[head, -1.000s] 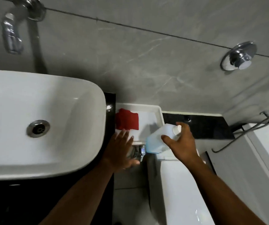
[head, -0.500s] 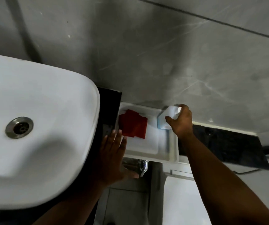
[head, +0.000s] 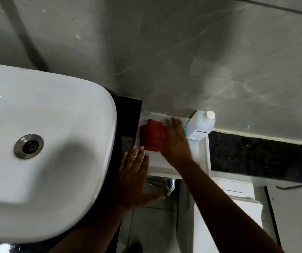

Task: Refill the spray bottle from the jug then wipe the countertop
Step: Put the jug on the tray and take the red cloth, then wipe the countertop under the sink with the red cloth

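Now we see the jug (head: pixel 200 125) standing capped at the white tray's (head: pixel 204 156) back corner. Our right hand (head: pixel 175 143), fingers spread, reaches over the red cloth (head: pixel 151 137); next, likely gripping it for wiping. Our left hand (head: pixel 133 178) rests flat, holding nothing.

Right hand (head: pixel 175 143) smeared by motion blur, fingertips dissolved into streaks; impossible to tell whether touching the red cloth (head: pixel 152 136) or hovering over it. Right edge of that cloth hidden beneath the hand. Lower left corner of the jug (head: pixel 199 126) masked by the same blurred fingers; label print too small to read. Near right part of the white tray (head: pixel 204 152) covered by the right forearm. Left hand (head: pixel 134 178) overlapping the tray's near left corner and the dark counter (head: pixel 128 114) edge. White basin (head: pixel 46 143) cut off at the left edge. Chrome fitting (head: pixel 170 184) under the tray partly hidden. Both forearms cropped at the bottom.
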A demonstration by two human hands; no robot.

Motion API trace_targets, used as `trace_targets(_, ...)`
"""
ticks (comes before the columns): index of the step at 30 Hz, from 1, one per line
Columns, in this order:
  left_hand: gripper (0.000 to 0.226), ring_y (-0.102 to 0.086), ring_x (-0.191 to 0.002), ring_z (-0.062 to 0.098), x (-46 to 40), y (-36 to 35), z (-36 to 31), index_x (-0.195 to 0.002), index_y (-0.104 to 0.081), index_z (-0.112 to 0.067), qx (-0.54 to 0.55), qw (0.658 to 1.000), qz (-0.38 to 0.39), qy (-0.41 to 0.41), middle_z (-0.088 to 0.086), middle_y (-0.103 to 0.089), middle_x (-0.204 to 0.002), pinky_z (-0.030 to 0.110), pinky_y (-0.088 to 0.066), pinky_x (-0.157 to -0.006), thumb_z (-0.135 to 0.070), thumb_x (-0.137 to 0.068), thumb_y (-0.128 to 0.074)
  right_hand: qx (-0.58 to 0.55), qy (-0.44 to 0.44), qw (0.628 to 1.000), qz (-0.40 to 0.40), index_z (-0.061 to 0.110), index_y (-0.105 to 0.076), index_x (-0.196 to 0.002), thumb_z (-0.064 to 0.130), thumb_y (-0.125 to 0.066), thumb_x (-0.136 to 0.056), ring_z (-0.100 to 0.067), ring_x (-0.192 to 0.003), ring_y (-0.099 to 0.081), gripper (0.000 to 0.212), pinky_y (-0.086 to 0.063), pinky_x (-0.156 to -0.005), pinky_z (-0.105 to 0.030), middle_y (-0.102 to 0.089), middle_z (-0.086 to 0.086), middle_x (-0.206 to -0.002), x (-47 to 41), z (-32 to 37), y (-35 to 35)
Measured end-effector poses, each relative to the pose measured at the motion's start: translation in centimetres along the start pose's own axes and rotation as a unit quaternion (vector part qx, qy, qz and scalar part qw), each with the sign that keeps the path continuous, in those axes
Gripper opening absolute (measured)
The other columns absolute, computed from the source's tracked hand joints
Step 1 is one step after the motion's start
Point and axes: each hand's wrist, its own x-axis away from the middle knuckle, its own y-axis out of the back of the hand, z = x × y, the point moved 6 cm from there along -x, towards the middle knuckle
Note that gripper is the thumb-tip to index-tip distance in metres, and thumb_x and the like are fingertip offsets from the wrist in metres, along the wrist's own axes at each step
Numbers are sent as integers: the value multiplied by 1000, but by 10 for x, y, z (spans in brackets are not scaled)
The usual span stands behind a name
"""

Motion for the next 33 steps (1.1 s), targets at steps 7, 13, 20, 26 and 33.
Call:
trace_targets(7,102,-20,-143,38,-5,-6,2,-143,-35,-5,-57,998,-17,-3,17,-30,-153,56,-22,-116,-77,-72,-45,68,9,970,233,26,3,-152,62,-51,-84,-36,-146,12,95,-3,-118,-60,10,-10,-161,0,-24,-108)
trace_targets(13,85,-15,-145,35,-4,-7,4,-147,-27,-9,-69,997,-16,26,12,-27,-156,55,-24,-114,-60,-79,-41,-7,-35,993,115,26,-27,-149,35,-47,-97,-27,-149,-3,57,1,-121,-47,-15,-5,-160,-13,-27,-111)
trace_targets(20,81,-8,-147,35,0,-7,5,-146,-26,-6,-66,997,-38,-10,15,-23,-156,53,-14,-118,-55,-84,-45,-225,-158,961,36,31,-58,-120,34,-64,-89,-5,-101,-59,32,-48,-88,-20,-60,10,-117,-6,-31,-52)
trace_targets(26,88,3,-148,32,3,-4,3,-149,-11,-9,-73,997,11,-18,14,-10,-160,50,-7,-120,-58,-84,-45,-418,-229,878,-50,8,-50,-133,-2,-48,-92,-14,-118,-58,42,-49,-91,-15,-58,-7,-131,70,18,-3)
trace_targets(33,83,-8,-147,35,138,15,12,-147,-19,-3,71,996,-29,36,20,-15,-157,48,-12,-120,-54,-88,-46,-417,-175,892,-16,0,-51,-130,-21,-42,-86,-22,-124,-55,49,-44,-106,-38,-57,-15,-132,172,125,41)
